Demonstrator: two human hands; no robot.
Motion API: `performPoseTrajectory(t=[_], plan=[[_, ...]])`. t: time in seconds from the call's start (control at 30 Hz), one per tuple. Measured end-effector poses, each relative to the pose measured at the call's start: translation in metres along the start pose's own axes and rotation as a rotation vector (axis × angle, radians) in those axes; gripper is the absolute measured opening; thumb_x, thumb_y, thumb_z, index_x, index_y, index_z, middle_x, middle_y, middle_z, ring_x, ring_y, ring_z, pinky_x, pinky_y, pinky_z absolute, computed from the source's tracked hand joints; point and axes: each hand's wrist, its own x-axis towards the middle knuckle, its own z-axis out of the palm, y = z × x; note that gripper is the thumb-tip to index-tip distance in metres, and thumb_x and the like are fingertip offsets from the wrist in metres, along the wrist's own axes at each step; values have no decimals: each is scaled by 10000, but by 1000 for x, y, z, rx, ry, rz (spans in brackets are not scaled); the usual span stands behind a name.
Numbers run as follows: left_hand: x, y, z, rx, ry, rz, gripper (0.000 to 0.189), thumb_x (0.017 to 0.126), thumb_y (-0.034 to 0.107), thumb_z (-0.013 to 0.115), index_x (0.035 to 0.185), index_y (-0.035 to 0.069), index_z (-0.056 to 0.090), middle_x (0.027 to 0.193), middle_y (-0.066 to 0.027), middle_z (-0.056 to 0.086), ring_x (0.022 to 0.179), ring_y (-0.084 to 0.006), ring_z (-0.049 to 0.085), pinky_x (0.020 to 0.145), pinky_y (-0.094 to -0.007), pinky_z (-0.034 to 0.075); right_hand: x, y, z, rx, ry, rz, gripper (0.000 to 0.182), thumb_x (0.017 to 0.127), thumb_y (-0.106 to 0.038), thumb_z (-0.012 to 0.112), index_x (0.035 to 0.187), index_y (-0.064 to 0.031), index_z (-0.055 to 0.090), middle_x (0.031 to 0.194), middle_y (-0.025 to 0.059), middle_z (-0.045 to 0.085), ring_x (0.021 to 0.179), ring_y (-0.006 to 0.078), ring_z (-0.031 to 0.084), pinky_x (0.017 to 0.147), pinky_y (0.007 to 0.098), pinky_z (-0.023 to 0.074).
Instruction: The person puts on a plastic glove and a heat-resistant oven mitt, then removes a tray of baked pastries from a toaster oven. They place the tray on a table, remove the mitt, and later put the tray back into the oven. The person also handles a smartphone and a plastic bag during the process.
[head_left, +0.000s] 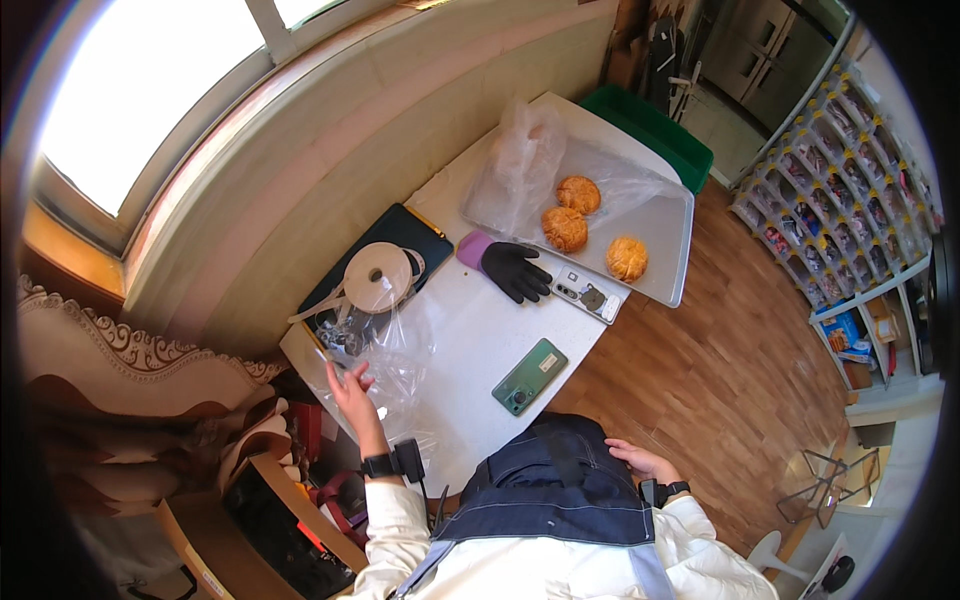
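My left hand (354, 399) hovers over the table's left end, fingers spread, beside a crumpled transparent plastic bag (397, 367). I cannot tell whether it touches the bag. Behind the bag, a beige round reel (377, 277) with a handle rests on a dark folder (405, 225). My right hand (643, 460) is against the side of my dark denim apron (555, 517), with nothing visible in it. On the white table (457, 337) lie a green smartphone (529, 376), a silver phone (586, 295) in a cat-patterned case, and a black-and-purple work glove (510, 268).
A metal tray (667, 255) on the table's far end holds three golden buns (627, 259) and plastic film (525, 161). Beyond stands a green bin (652, 127). An open cardboard box (300, 517) is at lower left. Shelving with many compartments (832, 195) lines the right side.
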Motion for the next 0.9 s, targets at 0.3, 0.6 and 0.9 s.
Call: performPoseTrajectory(t=[0.3, 0.6, 0.9], plan=[[-88, 0, 41, -58, -427, -148, 367, 925, 117, 463, 1266, 5, 386, 838, -123, 645, 648, -111, 578, 654, -236, 470, 7, -7, -26, 72, -124, -4, 590, 862, -333, 581, 1379, -263, 305, 1334, -14, 398, 1189, 183, 380, 955, 409, 340], [-128, 3, 111, -56, -662, -251, 293, 928, 61, 435, 1207, -31, 433, 1028, -180, 602, 870, -224, 634, 813, -302, 497, 23, 57, -80, 178, 107, -247, 351, 902, -246, 516, 1236, -142, 489, 1156, 42, 560, 985, 151, 543, 811, 300, 453], [-163, -3, 160, 151, -611, -161, 287, 907, -27, 360, 1167, -27, 480, 1187, -126, 517, 1097, -245, 536, 937, -305, 419, 40, 183, -214, -306, 553, -49, 232, 862, -246, 509, 818, -47, 619, 690, 64, 606, 581, 182, 562, 486, 347, 448]])
